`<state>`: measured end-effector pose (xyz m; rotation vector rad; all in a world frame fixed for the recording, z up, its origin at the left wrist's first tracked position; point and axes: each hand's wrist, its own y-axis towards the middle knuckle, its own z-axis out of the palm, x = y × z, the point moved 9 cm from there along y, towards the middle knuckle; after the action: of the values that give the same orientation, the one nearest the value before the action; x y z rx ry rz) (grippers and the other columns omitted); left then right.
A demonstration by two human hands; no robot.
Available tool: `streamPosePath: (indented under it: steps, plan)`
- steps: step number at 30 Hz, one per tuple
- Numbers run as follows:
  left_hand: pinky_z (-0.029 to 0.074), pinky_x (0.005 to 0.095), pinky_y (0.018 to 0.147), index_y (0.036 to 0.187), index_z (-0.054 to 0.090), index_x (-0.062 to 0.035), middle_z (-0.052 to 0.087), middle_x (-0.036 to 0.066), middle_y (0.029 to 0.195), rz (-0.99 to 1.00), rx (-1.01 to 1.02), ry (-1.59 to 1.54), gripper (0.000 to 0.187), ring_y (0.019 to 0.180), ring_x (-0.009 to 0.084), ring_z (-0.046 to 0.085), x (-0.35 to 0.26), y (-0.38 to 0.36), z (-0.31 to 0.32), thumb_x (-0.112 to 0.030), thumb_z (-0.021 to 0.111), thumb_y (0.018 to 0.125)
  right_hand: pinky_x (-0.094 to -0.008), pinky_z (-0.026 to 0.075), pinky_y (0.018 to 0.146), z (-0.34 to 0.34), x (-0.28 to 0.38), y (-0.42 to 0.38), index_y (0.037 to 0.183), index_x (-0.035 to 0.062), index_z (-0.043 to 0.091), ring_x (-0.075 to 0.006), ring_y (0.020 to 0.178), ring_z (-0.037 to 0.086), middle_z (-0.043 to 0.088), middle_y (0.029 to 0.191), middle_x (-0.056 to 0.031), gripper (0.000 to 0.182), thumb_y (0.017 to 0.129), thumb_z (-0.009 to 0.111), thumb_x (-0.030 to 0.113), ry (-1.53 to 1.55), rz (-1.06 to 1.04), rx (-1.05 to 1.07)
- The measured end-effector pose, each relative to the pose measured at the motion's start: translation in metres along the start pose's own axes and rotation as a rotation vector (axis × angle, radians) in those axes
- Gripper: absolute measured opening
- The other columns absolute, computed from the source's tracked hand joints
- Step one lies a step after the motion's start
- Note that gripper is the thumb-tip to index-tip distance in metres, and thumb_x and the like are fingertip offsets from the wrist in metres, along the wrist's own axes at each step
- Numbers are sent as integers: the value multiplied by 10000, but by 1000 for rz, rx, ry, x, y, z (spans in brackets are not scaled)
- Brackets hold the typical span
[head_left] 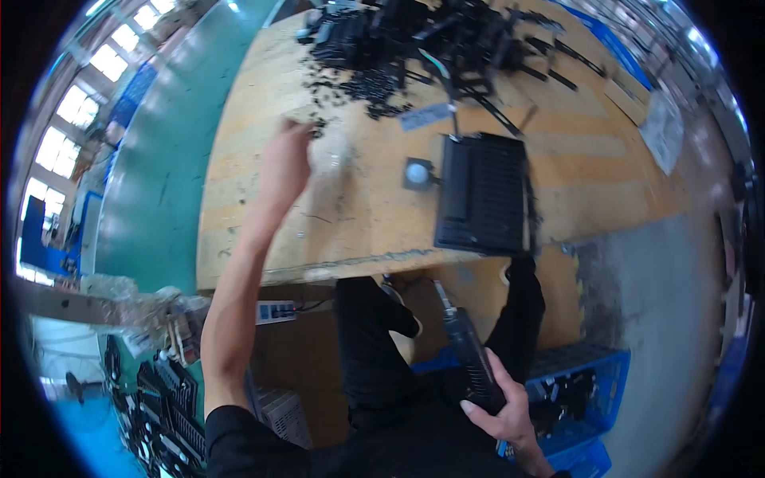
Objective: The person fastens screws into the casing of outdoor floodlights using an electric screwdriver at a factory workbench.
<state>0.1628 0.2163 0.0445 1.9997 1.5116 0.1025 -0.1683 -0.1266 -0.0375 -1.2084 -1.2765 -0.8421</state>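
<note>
My right hand (506,402) is wrapped around a black electric screwdriver (472,354), its metal bit pointing up toward the table's front edge. My left hand (287,163) reaches over the wooden table, its fingers smeared by motion, close to a few small black parts (317,127) at the edge of a scattered heap (370,84). On the table's front edge lies a black ribbed plastic housing (482,195). Just left of the housing is a small dark square piece with a pale round centre (417,173).
A pile of black plastic parts (430,32) covers the table's far side. A paper label (425,117) lies before it, and a clear plastic bag (663,131) hangs at the right edge. Below right stands a blue crate (617,382); more black parts (167,398) sit lower left.
</note>
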Motion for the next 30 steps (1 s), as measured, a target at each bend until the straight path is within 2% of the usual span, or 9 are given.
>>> streamPosePath:
  steps: [1, 4, 8, 9, 11, 13, 20, 27, 30]
  plan:
    - [549, 414, 820, 1193, 750, -2, 684, 175, 1057, -78, 32, -184, 261, 935, 361, 684, 1, -11, -16, 23, 609, 975, -309, 515, 1039, -3, 0, -3, 1590, -79, 396, -200, 1162, 700, 698, 1340, -217, 886, 842, 849, 64, 1, 24, -26]
    - [486, 267, 726, 1135, 744, 43, 676, 54, 889, -376, 72, -699, 189, 784, 106, 612, -30, -73, -40, -100, 659, 1045, -318, 506, 1063, 7, 10, -1, 1601, -67, 387, -216, 1202, 698, 684, 1379, -227, 890, 852, 849, 68, 37, -68, 43]
    - [460, 272, 477, 1025, 732, 2, 703, 88, 802, -631, 153, -1210, 196, 560, 149, 615, -73, -160, -7, -191, 743, 1001, -310, 513, 1051, 14, 16, -1, 1599, -73, 387, -214, 1195, 700, 686, 1374, -228, 886, 853, 845, 66, 70, -22, 79]
    - [508, 260, 518, 1018, 749, 37, 735, 105, 805, -697, 228, -1384, 143, 589, 136, 655, -89, -172, 3, -101, 734, 981, -306, 519, 1040, 13, 20, -2, 1596, -75, 389, -214, 1182, 704, 692, 1362, -228, 881, 854, 843, 63, 36, -19, 88]
    - [510, 252, 504, 1021, 745, 44, 738, 104, 825, -814, 345, -1631, 210, 586, 143, 662, -110, -188, 22, -165, 721, 1027, -301, 524, 1029, 18, 25, -1, 1594, -77, 392, -213, 1169, 709, 698, 1351, -228, 876, 854, 841, 60, 12, -25, 124]
    - [465, 258, 463, 996, 730, 15, 711, 107, 782, -810, 384, -1651, 278, 535, 147, 616, -125, -188, 27, -262, 741, 1018, -294, 532, 1007, 18, 32, -2, 1590, -83, 396, -210, 1139, 718, 713, 1323, -221, 871, 852, 840, 50, 6, -73, 118]
    - [493, 256, 469, 967, 726, 5, 727, 97, 758, -796, 462, -1615, 190, 529, 149, 639, -132, -186, 23, -179, 735, 1017, -319, 564, 963, 22, 32, -4, 1581, -48, 442, -194, 1063, 737, 735, 1250, -208, 840, 849, 841, 52, -60, -122, 74]
    - [483, 216, 498, 907, 754, -2, 696, 20, 719, -627, 651, -1158, 195, 574, 64, 640, -135, -165, 2, -177, 805, 975, -310, 580, 924, 15, 32, -7, 1566, -45, 467, -209, 1023, 754, 748, 1191, -202, 823, 846, 849, 72, -282, -141, 84]
    - [481, 215, 502, 907, 755, -4, 696, 16, 718, -586, 670, -1232, 208, 589, 60, 643, -138, -166, 10, -193, 803, 979, -308, 606, 785, 27, -14, -8, 1549, -34, 493, -221, 881, 773, 752, 1084, -191, 816, 825, 856, 64, 221, 205, 175]
